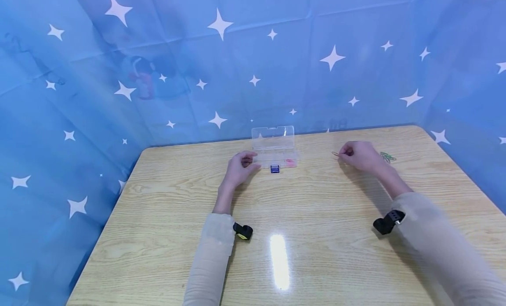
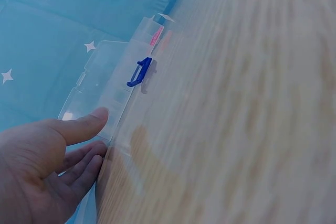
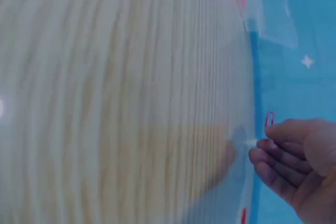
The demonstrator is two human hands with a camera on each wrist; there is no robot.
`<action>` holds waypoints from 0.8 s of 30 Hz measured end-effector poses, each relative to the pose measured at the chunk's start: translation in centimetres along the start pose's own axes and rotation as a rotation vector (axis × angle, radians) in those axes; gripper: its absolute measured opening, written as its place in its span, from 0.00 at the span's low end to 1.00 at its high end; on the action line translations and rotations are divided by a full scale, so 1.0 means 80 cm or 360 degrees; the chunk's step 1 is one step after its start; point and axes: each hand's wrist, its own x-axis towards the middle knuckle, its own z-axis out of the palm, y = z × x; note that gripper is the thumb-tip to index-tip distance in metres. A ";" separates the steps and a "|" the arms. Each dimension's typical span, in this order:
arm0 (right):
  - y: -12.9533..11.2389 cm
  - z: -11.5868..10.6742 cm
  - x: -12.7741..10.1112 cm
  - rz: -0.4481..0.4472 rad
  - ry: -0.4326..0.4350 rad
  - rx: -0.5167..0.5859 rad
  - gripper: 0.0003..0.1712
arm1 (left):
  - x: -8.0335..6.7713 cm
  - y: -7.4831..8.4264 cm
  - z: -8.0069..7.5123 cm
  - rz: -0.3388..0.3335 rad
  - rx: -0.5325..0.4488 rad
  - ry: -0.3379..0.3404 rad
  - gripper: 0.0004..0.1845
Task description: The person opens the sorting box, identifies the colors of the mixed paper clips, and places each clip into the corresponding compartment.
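A clear plastic box (image 1: 262, 158) stands near the table's back edge with its transparent lid (image 1: 272, 141) raised. Its blue latch (image 2: 139, 73) hangs at the front. Pink items (image 1: 290, 162) lie in the front right compartment. At the box's left end, my left hand (image 1: 238, 169) holds the corner between thumb and fingers. Off to the right, my right hand (image 1: 361, 156) pinches a red paper clip (image 3: 270, 118) between thumb and fingertips, apart from the box. Green paper clips (image 1: 388, 156) lie just beyond that hand, partly hidden by it.
The wooden table (image 1: 308, 209) runs back to a blue star-patterned cloth (image 1: 178, 77). Light reflects off the tabletop in front. Each sleeve bears a small black camera, one at the left wrist (image 1: 243, 231) and one at the right (image 1: 388, 222).
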 end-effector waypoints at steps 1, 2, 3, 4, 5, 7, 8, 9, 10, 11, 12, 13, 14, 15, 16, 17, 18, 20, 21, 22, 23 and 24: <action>-0.004 0.002 0.002 -0.0004 -0.0001 0.0009 0.10 | 0.000 0.000 0.000 -0.0002 0.0001 0.0000 0.19; -0.008 0.004 0.004 -0.0017 0.0003 0.0009 0.10 | 0.000 0.000 0.000 -0.0005 -0.0001 -0.0002 0.19; -0.013 0.006 0.006 -0.0029 0.0011 0.0012 0.09 | 0.000 -0.001 0.000 -0.0006 -0.0003 -0.0003 0.19; -0.017 0.008 0.008 -0.0039 0.0018 0.0013 0.09 | -0.001 0.000 -0.001 -0.0006 -0.0003 -0.0006 0.19; -0.020 0.009 0.010 -0.0052 0.0024 0.0013 0.09 | 0.000 -0.001 -0.001 -0.0004 -0.0003 -0.0007 0.19; -0.027 0.013 0.015 -0.0078 0.0039 0.0014 0.09 | 0.000 -0.001 -0.001 -0.0001 -0.0003 -0.0006 0.19; -0.031 0.015 0.016 -0.0089 0.0046 0.0019 0.08 | -0.001 -0.001 -0.001 0.0003 -0.0004 -0.0007 0.19; -0.035 0.016 0.018 -0.0095 0.0048 0.0027 0.08 | -0.001 -0.001 -0.001 0.0007 -0.0002 -0.0007 0.19; -0.039 0.018 0.020 -0.0102 0.0048 0.0034 0.08 | 0.000 -0.001 0.000 0.0012 0.0000 -0.0006 0.19; -0.042 0.019 0.022 -0.0107 0.0047 0.0041 0.08 | 0.000 -0.001 0.000 0.0013 0.0001 -0.0005 0.19; -0.046 0.021 0.024 -0.0108 0.0044 0.0048 0.07 | 0.000 -0.001 0.000 0.0014 -0.0001 -0.0005 0.19; -0.049 0.023 0.026 -0.0115 0.0041 0.0051 0.07 | 0.000 -0.001 0.000 0.0018 -0.0002 -0.0005 0.19; -0.052 0.025 0.028 -0.0121 0.0038 0.0053 0.07 | 0.000 -0.001 0.000 0.0020 -0.0004 -0.0005 0.19; -0.056 0.027 0.030 -0.0129 0.0035 0.0056 0.06 | 0.000 -0.001 0.000 0.0021 -0.0005 -0.0005 0.19; -0.059 0.029 0.032 -0.0138 0.0031 0.0059 0.06 | 0.000 -0.001 0.000 0.0022 -0.0007 -0.0007 0.19; -0.062 0.031 0.034 -0.0146 0.0030 0.0062 0.06 | 0.000 -0.001 0.000 0.0021 -0.0010 -0.0009 0.19; -0.066 0.033 0.035 -0.0156 0.0026 0.0066 0.05 | 0.000 -0.001 0.000 0.0021 -0.0013 -0.0009 0.19; -0.074 0.036 0.039 -0.0171 0.0019 0.0081 0.05 | 0.000 -0.002 0.000 0.0018 -0.0012 -0.0008 0.19; -0.079 0.038 0.041 -0.0185 0.0018 0.0090 0.05 | 0.000 -0.002 0.000 0.0016 -0.0011 -0.0007 0.19; -0.083 0.039 0.043 -0.0193 0.0014 0.0099 0.05 | 0.000 -0.002 0.000 0.0015 -0.0010 -0.0007 0.19; -0.087 0.041 0.044 -0.0200 0.0012 0.0107 0.05 | 0.000 -0.002 0.000 0.0015 -0.0008 -0.0005 0.19; -0.092 0.042 0.046 -0.0213 0.0010 0.0106 0.05 | 0.000 -0.002 0.000 0.0017 -0.0005 -0.0002 0.19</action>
